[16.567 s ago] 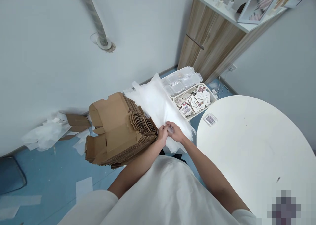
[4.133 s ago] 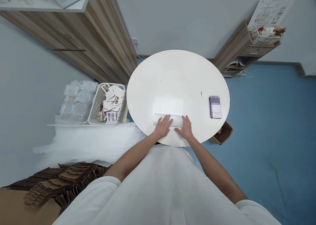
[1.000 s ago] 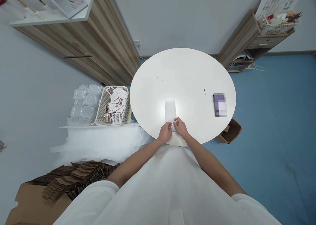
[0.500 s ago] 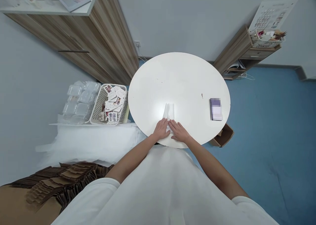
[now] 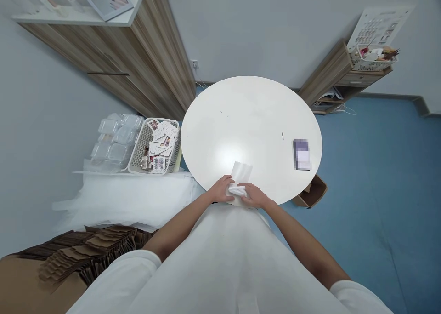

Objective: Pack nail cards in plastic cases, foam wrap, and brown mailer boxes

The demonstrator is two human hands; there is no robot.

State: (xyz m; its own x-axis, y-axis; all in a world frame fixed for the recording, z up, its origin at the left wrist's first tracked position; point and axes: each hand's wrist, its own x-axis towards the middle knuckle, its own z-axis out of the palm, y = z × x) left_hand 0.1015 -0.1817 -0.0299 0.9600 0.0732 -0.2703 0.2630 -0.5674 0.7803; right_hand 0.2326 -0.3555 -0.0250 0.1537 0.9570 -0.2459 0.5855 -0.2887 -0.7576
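A thin white wrapping sheet (image 5: 242, 170) lies near the front edge of the round white table (image 5: 255, 111). Its near end is folded over into a small thick roll, while the far end stretches flat, slightly turned to the right. My left hand (image 5: 219, 190) grips the left side of the folded end, thumb below and fingers above. On the right side, my right hand (image 5: 255, 196) pinches the same fold between thumb and fingers. Whether anything is wrapped inside the fold is hidden.
A blurred purple-and-white stack (image 5: 302, 154) lies on the table's right side. Left of the table are a white basket of printed cards (image 5: 138, 151), clear plastic boxes (image 5: 119, 137), white sheets (image 5: 127, 194) and folded brown cardboard (image 5: 79, 254). An open carton (image 5: 315, 192) stands on the floor.
The hands have gone from lying flat on the sheet to gripping its near end, which is now folded over. The sheet has shifted nearer and turned slightly; the view has tilted a little.
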